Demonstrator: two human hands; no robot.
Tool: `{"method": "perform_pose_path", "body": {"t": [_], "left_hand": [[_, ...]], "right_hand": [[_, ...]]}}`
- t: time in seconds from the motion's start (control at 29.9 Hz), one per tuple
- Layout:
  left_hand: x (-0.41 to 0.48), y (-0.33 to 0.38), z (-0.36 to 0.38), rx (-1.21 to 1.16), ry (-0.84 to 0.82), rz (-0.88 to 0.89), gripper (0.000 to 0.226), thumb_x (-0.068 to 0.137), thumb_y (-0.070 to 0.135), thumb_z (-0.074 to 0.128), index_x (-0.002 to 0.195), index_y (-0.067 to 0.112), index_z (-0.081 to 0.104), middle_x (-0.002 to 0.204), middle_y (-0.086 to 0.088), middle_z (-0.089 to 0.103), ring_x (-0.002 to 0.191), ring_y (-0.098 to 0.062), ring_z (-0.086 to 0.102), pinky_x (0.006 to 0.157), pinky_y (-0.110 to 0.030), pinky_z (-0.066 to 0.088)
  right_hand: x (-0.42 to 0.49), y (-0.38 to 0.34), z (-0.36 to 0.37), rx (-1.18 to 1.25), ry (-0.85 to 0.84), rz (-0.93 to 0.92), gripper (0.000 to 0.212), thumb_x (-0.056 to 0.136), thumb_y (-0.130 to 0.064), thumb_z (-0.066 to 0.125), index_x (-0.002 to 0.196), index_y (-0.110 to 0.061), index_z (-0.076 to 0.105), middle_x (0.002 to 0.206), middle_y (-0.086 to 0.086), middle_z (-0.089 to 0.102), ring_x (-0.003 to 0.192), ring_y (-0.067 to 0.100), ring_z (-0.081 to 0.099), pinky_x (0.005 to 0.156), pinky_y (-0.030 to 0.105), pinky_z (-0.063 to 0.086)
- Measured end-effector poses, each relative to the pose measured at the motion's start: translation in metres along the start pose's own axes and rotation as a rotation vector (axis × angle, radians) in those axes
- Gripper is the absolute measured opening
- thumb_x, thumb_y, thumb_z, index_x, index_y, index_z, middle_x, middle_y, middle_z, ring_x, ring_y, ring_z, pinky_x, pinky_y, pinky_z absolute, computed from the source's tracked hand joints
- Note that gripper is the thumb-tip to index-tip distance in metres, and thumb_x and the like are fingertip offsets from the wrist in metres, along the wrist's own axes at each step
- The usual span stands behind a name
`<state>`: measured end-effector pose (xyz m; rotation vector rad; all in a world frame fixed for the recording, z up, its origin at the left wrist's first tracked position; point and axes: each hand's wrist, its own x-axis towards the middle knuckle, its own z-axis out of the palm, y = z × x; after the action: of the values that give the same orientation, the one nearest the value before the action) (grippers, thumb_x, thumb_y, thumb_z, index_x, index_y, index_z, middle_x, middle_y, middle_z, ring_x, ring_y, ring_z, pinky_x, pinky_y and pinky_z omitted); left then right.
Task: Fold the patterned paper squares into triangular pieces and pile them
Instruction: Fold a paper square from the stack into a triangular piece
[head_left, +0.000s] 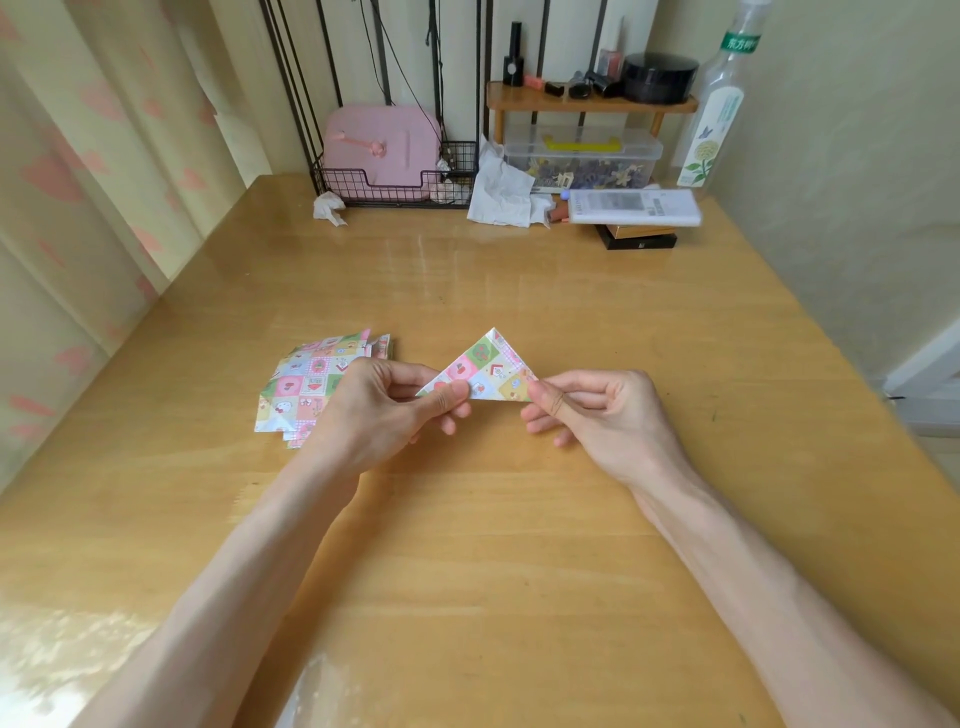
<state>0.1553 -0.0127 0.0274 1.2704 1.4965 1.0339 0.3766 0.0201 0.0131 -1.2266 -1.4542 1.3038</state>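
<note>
Pinched at its lower corners by the left grip (384, 410) and right grip (597, 410), the pastel patterned paper triangle (488, 371) is held mid-frame over the wooden tabletop (519, 291). It is judged light, limp and easily creased, so corner holds suit it.

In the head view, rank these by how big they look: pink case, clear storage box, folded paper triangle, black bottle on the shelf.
1. pink case and clear storage box: too alike to rank.
2. folded paper triangle, though nearer the camera.
3. black bottle.
</note>
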Motion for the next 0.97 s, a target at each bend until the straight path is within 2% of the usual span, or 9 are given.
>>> {"method": "perform_pose_path", "body": {"t": [0.1, 0.17, 0.3, 0.47, 0.64, 0.74, 0.8, 0.9, 0.97], "left_hand": [[0.001, -0.001, 0.002, 0.013, 0.023, -0.013, 0.024, 0.086, 0.044, 0.077, 0.081, 0.021, 0.082, 0.059, -0.004, 0.066, 0.058, -0.014, 0.047, 0.062, -0.030, 0.034], [0.001, 0.000, -0.001, 0.034, 0.056, -0.006, 0.024, 0.085, 0.047, 0.077, 0.082, 0.024, 0.083, 0.055, 0.001, 0.063, 0.051, -0.014, 0.044, 0.058, -0.026, 0.032], [-0.001, 0.000, -0.012, -0.034, 0.088, 0.025, 0.020, 0.091, 0.037, 0.074, 0.087, 0.019, 0.082, 0.084, 0.003, 0.079, 0.048, -0.013, 0.049, 0.052, -0.024, 0.035], [0.001, -0.006, -0.012, 0.004, 0.141, 0.059, 0.021, 0.093, 0.037, 0.072, 0.086, 0.019, 0.081, 0.086, 0.004, 0.079, 0.050, -0.018, 0.059, 0.057, -0.027, 0.037], [0.001, -0.002, -0.016, -0.018, 0.322, 0.155, 0.021, 0.095, 0.039, 0.070, 0.106, 0.023, 0.076, 0.086, 0.009, 0.077, 0.046, -0.016, 0.056, 0.049, -0.026, 0.047], [0.002, -0.002, -0.019, 0.024, 0.456, 0.228, 0.015, 0.099, 0.036, 0.065, 0.104, 0.027, 0.076, 0.083, 0.008, 0.076, 0.047, -0.011, 0.054, 0.050, -0.017, 0.045], [0.003, -0.005, -0.021, 0.021, 0.477, 0.242, 0.014, 0.100, 0.036, 0.064, 0.103, 0.029, 0.076, 0.082, 0.008, 0.075, 0.051, -0.008, 0.056, 0.057, -0.020, 0.047], [0.007, -0.008, -0.025, 0.046, 0.511, 0.256, 0.015, 0.100, 0.035, 0.063, 0.105, 0.029, 0.076, 0.081, 0.008, 0.075, 0.065, -0.005, 0.063, 0.067, -0.024, 0.049], [0.008, -0.009, -0.029, 0.049, 0.555, 0.260, 0.014, 0.101, 0.034, 0.062, 0.106, 0.031, 0.074, 0.081, 0.006, 0.075, 0.069, -0.011, 0.067, 0.070, -0.029, 0.054]], "right_hand": [[0.002, 0.002, 0.003, -0.029, 0.063, -0.043, 0.012, 0.094, -0.020, 0.073, 0.092, -0.011, 0.080, 0.076, 0.005, 0.078, 0.072, 0.021, 0.076, 0.056, 0.020, 0.050], [0.005, 0.002, 0.005, -0.023, 0.073, -0.049, 0.012, 0.094, -0.020, 0.073, 0.093, -0.010, 0.080, 0.075, 0.005, 0.078, 0.071, 0.021, 0.076, 0.056, 0.020, 0.050], [0.009, -0.001, 0.007, -0.019, 0.066, -0.031, 0.013, 0.095, -0.020, 0.072, 0.091, -0.009, 0.080, 0.077, 0.006, 0.078, 0.070, 0.019, 0.075, 0.056, 0.019, 0.049], [0.018, -0.006, 0.010, -0.029, 0.037, -0.024, 0.010, 0.094, -0.020, 0.073, 0.095, -0.012, 0.078, 0.077, 0.007, 0.078, 0.069, 0.018, 0.075, 0.057, 0.021, 0.049], [0.043, -0.014, 0.014, -0.014, 0.057, -0.016, 0.010, 0.092, -0.021, 0.076, 0.100, -0.016, 0.077, 0.080, 0.007, 0.078, 0.060, 0.018, 0.067, 0.052, 0.020, 0.044], [0.067, -0.013, 0.019, -0.179, 0.137, -0.026, 0.006, 0.094, -0.024, 0.073, 0.096, -0.019, 0.076, 0.075, 0.000, 0.077, 0.052, 0.012, 0.063, 0.050, 0.015, 0.046], [0.082, -0.008, 0.022, -0.319, 0.181, -0.033, 0.006, 0.095, -0.027, 0.071, 0.092, -0.023, 0.075, 0.071, -0.005, 0.076, 0.050, 0.010, 0.064, 0.052, 0.017, 0.046], [0.098, 0.001, 0.023, -0.578, 0.282, -0.048, 0.010, 0.092, -0.035, 0.070, 0.094, -0.026, 0.075, 0.077, -0.004, 0.076, 0.073, 0.017, 0.072, 0.062, 0.025, 0.048], [0.100, 0.005, 0.024, -0.807, 0.361, -0.087, 0.021, 0.089, -0.043, 0.070, 0.103, -0.027, 0.073, 0.086, 0.000, 0.076, 0.086, 0.028, 0.070, 0.066, 0.030, 0.051]]}}
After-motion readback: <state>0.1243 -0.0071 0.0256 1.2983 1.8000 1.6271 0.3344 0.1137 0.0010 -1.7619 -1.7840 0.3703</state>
